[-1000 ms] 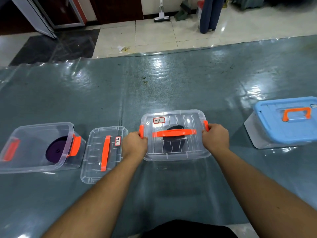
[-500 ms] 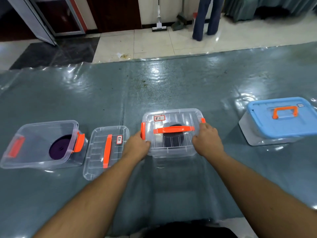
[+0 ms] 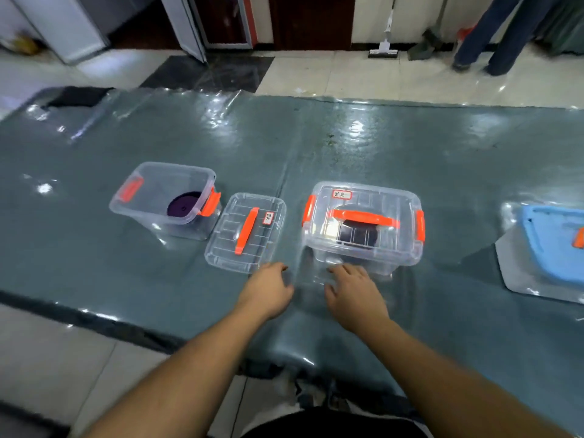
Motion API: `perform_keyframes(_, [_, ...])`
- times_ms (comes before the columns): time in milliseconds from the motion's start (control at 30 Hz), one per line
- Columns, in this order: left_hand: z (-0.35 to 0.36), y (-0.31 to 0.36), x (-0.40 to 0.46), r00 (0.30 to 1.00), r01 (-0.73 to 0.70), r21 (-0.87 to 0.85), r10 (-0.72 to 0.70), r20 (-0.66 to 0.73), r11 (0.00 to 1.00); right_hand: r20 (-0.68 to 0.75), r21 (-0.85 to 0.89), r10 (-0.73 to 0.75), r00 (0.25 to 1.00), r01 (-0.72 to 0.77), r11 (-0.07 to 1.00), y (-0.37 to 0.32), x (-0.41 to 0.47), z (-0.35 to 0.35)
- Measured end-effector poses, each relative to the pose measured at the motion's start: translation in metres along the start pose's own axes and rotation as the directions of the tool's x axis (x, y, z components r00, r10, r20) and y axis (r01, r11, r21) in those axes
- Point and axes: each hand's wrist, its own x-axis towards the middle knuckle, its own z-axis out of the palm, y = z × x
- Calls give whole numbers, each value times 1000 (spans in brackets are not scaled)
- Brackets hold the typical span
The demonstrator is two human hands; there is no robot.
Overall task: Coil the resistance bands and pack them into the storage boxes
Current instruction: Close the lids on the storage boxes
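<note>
Clear lidded box [image 3: 363, 226] sits shut; left hand [image 3: 268, 292] and right hand [image 3: 355, 295] float near it, fingers loose, holding nothing.

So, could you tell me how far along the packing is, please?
Done: the lidded clear box holds a dark coil. In hand: nothing; the left hand and right hand hover open. Left: the loose lid belongs on the open box holding the purple band.

I see a workroom or utility space: a plastic-covered table [image 3: 347, 147] mid-frame, tiled floor [image 3: 347, 77] above, mop [image 3: 384, 42] and broom [image 3: 423, 45] against the wall.
</note>
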Motion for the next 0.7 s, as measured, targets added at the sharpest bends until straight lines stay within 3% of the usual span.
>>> perform_keyframes(267, [2,-74,-59,983,179,44,-181,38,983,278,-11,-72,958,78,997,-41,-17,50])
perform_keyframes(467, [-25,-132,-62,965,260,-6,-261,-18,965,278,-46,-140,950,158,986,-104,9,62])
perform_keyframes(700, [-70,-217,-32,969,241,-2,-241,-46,970,232,-73,-144,962,165,984,-204,62,90])
